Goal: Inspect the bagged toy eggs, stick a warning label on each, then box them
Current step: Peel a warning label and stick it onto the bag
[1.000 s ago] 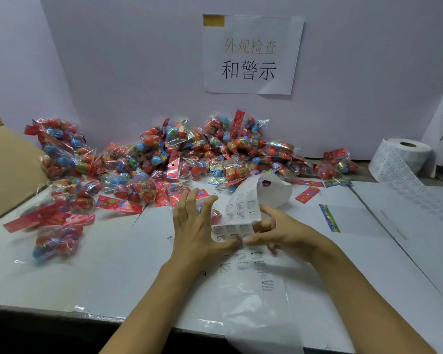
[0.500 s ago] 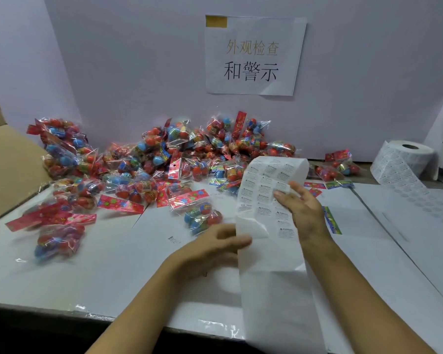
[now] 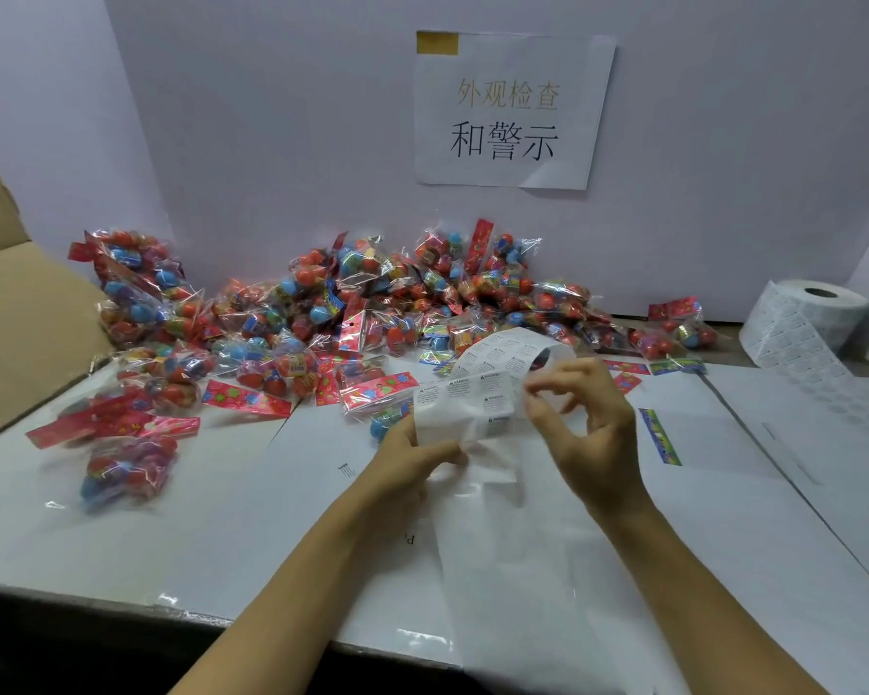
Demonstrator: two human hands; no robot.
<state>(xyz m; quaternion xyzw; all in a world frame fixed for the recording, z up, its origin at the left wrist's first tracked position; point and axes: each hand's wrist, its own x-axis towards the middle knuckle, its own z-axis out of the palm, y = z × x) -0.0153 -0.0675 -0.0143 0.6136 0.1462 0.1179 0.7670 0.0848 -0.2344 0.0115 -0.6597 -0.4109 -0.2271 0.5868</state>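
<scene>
White label strip [image 3: 477, 393] curls above the desk [image 3: 222, 519]; we see the left hand [image 3: 407, 459] pinching its lower fold. The right hand [image 3: 588, 423] has curled fingers at the strip's right edge; we cannot tell whether that grip holds a label. One egg bag [image 3: 382, 398] lies partly hidden behind the strip. The bag pile [image 3: 372, 303] sits against the back wall, blurred. A cardboard box [image 3: 16, 318] is cut off at left.

egg bags [image 3: 372, 313] crowd back, label roll [image 3: 813, 318] right
</scene>
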